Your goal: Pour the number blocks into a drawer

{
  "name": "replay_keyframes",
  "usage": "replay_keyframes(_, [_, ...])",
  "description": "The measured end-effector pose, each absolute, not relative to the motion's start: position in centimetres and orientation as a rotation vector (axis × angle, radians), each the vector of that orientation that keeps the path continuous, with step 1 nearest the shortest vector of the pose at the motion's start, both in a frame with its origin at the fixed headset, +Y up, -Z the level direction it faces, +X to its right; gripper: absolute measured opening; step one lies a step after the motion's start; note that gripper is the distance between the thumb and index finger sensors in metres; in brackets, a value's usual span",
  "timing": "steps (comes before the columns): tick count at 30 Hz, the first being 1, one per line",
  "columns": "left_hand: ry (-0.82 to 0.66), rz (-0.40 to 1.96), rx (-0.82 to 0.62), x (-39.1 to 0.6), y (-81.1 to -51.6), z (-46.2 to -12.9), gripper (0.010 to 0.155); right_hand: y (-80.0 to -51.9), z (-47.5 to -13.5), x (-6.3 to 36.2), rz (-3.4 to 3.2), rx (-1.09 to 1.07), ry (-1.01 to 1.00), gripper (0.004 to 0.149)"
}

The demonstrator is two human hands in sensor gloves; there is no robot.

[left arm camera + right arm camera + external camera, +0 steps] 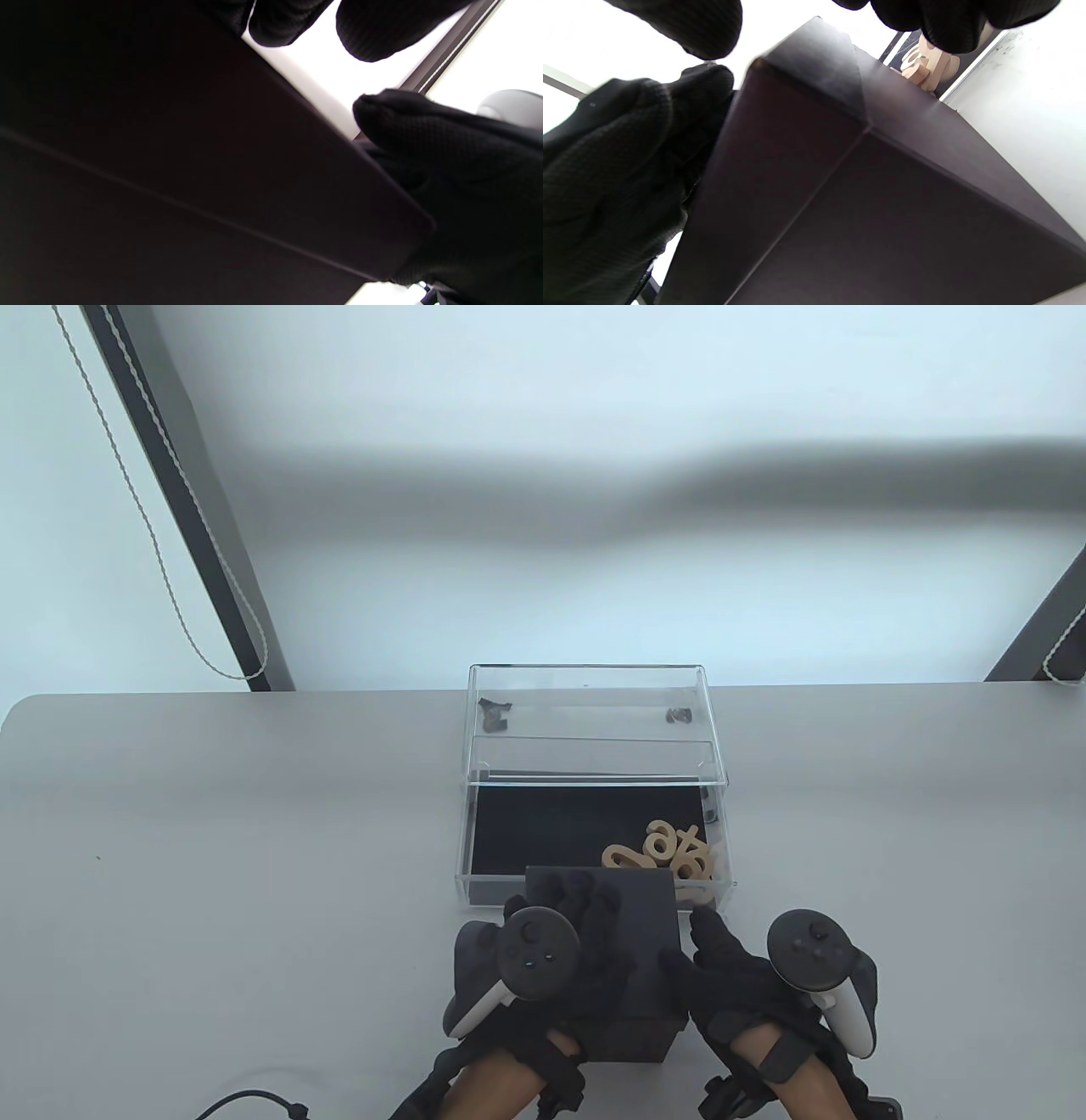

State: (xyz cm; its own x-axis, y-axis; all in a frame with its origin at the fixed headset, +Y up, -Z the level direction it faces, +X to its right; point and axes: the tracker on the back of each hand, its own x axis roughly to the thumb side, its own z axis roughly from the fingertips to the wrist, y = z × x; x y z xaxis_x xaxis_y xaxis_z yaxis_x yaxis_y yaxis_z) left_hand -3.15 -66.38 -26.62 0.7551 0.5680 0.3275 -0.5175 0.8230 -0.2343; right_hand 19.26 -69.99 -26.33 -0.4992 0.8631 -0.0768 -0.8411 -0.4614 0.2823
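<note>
A clear acrylic drawer (465, 848) with a black floor stands pulled out of its clear case (585, 704) toward me. Several wooden number blocks (670, 853) lie in its front right corner; they also show in the right wrist view (925, 63). My left hand (585, 925) grips a black box (632, 950) from above, its far end over the drawer's front rim. The box fills the left wrist view (169, 148) and the right wrist view (882, 190). My right hand (704, 950) rests against the box's right side, fingers spread. The box's opening is hidden.
A black cable (246, 1099) lies at the table's near left edge. Two small dark fittings (494, 714) sit inside the clear case. A window frame and a bead cord (170, 585) are beyond the table's far edge.
</note>
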Motion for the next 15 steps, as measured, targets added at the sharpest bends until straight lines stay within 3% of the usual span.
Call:
replay_keyframes(6, [-0.366, 0.444, -0.198, -0.7, -67.2, -26.5, 0.074, -70.1, -26.5, 19.7, 2.026, 0.089, 0.349, 0.087])
replay_keyframes(15, [-0.396, 0.373, -0.105, -0.7, -67.9, -26.0, 0.074, -70.2, -26.6, 19.6, 2.013, 0.092, 0.362, 0.088])
